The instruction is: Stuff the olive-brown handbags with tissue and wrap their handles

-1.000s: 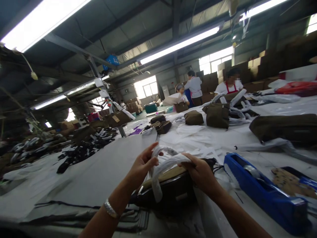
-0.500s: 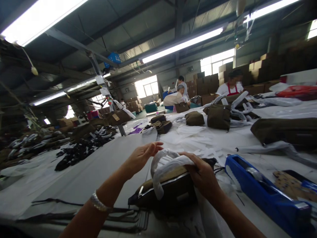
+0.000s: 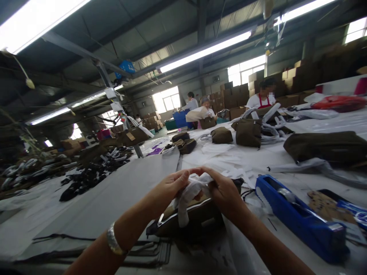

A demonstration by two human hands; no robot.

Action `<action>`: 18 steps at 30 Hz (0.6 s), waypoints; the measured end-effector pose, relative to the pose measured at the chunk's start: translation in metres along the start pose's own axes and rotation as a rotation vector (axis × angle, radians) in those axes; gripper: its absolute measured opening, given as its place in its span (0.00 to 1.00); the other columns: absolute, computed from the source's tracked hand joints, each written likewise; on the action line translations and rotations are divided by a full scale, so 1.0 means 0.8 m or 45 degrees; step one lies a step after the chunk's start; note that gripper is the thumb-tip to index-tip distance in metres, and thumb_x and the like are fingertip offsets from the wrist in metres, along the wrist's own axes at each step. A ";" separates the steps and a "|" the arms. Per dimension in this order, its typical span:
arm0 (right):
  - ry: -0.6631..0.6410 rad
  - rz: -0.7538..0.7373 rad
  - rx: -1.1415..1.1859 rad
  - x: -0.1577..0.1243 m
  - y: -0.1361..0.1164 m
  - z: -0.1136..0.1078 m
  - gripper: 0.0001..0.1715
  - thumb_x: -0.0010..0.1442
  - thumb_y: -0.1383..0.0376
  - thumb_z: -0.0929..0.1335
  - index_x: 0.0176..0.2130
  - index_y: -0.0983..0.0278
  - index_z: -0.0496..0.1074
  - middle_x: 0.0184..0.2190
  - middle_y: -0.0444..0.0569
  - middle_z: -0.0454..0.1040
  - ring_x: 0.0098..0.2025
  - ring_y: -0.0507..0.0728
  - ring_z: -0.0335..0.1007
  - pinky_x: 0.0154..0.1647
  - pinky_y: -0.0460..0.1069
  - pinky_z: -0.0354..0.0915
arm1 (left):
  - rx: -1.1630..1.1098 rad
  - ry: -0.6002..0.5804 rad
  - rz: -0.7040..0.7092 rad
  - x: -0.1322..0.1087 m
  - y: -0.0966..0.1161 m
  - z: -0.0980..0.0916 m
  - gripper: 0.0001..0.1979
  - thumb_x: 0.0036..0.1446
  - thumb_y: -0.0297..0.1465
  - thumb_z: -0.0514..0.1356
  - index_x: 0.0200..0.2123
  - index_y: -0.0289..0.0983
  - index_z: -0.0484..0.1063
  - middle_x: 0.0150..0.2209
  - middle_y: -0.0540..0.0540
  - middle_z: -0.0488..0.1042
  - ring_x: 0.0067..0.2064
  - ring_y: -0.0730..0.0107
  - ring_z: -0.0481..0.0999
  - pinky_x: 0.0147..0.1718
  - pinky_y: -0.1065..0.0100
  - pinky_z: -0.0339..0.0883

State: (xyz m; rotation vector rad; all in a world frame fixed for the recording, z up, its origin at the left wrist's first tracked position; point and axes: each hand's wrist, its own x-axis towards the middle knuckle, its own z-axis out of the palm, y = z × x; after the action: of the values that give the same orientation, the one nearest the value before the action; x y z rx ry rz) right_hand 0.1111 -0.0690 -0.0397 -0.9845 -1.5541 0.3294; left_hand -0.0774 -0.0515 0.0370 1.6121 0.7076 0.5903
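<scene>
A pale desk (image 3: 137, 179) spreads under and around both hands, running away beyond them and out to either side. Well off to the left of the left hand lies a heap of dark goods (image 3: 88, 168) with pale wrapped parts mixed in. Far beyond the right hand, a person in a red apron (image 3: 260, 101) is at the other side of the desk. A long dark bag (image 3: 327, 147) lies to the right of the right hand and farther out; an olive bag (image 3: 249, 131) stands beyond that hand, nearer the middle.

Directly below both hands sits a dark zipped bag (image 3: 197, 221), its pointed end turned toward the left forearm. A blue tape dispenser (image 3: 301, 219) rests just to the right of the right hand, apart from it.

The right hand (image 3: 225, 193) is closed on a white-wrapped strap (image 3: 189, 193) that arches over the bag. The left hand (image 3: 173, 185) bends over the same strap, its fingers meeting those of the right; whether it grips cannot be told. Behind the left hand, a silver bracelet (image 3: 113, 238) circles the wrist. Smallest, a pale label (image 3: 208, 222) shows on the bag's front, below the right hand.
</scene>
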 end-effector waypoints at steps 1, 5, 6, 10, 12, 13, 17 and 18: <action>-0.039 0.001 -0.009 0.002 0.001 -0.002 0.30 0.57 0.76 0.60 0.55 0.59 0.73 0.52 0.47 0.78 0.54 0.57 0.74 0.58 0.53 0.66 | -0.013 -0.006 0.017 -0.003 0.000 0.001 0.33 0.63 0.50 0.60 0.65 0.39 0.64 0.36 0.43 0.79 0.41 0.63 0.77 0.43 0.64 0.67; -0.207 -0.043 0.085 0.011 0.007 -0.015 0.31 0.58 0.77 0.61 0.56 0.57 0.72 0.52 0.46 0.78 0.53 0.57 0.74 0.58 0.53 0.67 | 0.025 0.043 0.046 -0.008 0.002 0.000 0.40 0.53 0.36 0.73 0.66 0.45 0.62 0.36 0.48 0.78 0.39 0.69 0.74 0.39 0.71 0.65; -0.213 -0.064 0.165 0.011 0.009 -0.019 0.29 0.59 0.76 0.63 0.57 0.57 0.72 0.53 0.46 0.77 0.55 0.57 0.73 0.59 0.53 0.67 | 0.023 0.077 0.070 -0.009 0.003 -0.002 0.39 0.53 0.35 0.73 0.66 0.44 0.62 0.35 0.48 0.77 0.37 0.71 0.74 0.38 0.72 0.65; 0.029 -0.127 0.319 -0.004 0.016 -0.031 0.21 0.65 0.66 0.67 0.57 0.57 0.71 0.57 0.50 0.74 0.59 0.60 0.71 0.60 0.56 0.69 | -0.080 0.274 0.199 -0.009 0.008 -0.014 0.37 0.57 0.35 0.70 0.67 0.43 0.61 0.39 0.45 0.79 0.34 0.74 0.73 0.34 0.74 0.68; 0.213 -0.201 0.124 -0.019 0.015 -0.029 0.19 0.66 0.66 0.67 0.56 0.57 0.72 0.57 0.51 0.74 0.59 0.60 0.71 0.60 0.57 0.69 | -0.167 0.342 0.232 -0.010 0.007 -0.018 0.37 0.58 0.34 0.69 0.68 0.46 0.59 0.42 0.43 0.78 0.33 0.74 0.73 0.28 0.76 0.67; 0.268 -0.262 0.019 -0.027 0.013 -0.027 0.19 0.66 0.68 0.67 0.56 0.57 0.72 0.56 0.51 0.75 0.58 0.60 0.71 0.60 0.57 0.68 | -0.204 0.348 0.238 -0.011 0.006 -0.018 0.37 0.58 0.34 0.69 0.68 0.47 0.58 0.43 0.43 0.78 0.32 0.74 0.73 0.24 0.78 0.65; 0.079 -0.479 -0.088 -0.050 -0.001 -0.013 0.23 0.65 0.73 0.66 0.57 0.56 0.71 0.52 0.49 0.77 0.55 0.57 0.73 0.58 0.53 0.69 | -0.250 0.290 0.162 -0.021 0.002 0.000 0.35 0.58 0.37 0.69 0.66 0.47 0.62 0.42 0.42 0.78 0.26 0.79 0.67 0.18 0.80 0.57; -0.013 -0.480 -0.082 -0.052 -0.006 -0.011 0.24 0.66 0.73 0.66 0.58 0.56 0.70 0.53 0.49 0.77 0.56 0.57 0.72 0.59 0.53 0.69 | -0.236 0.302 0.126 -0.026 0.004 0.007 0.35 0.57 0.40 0.69 0.66 0.46 0.63 0.41 0.42 0.78 0.25 0.79 0.65 0.18 0.79 0.56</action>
State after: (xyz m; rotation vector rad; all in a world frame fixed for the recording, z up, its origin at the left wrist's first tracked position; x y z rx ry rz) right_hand 0.1143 -0.1052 -0.0623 -0.7185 -1.7286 0.0202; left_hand -0.0872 -0.0708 0.0392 1.4242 0.7262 0.9043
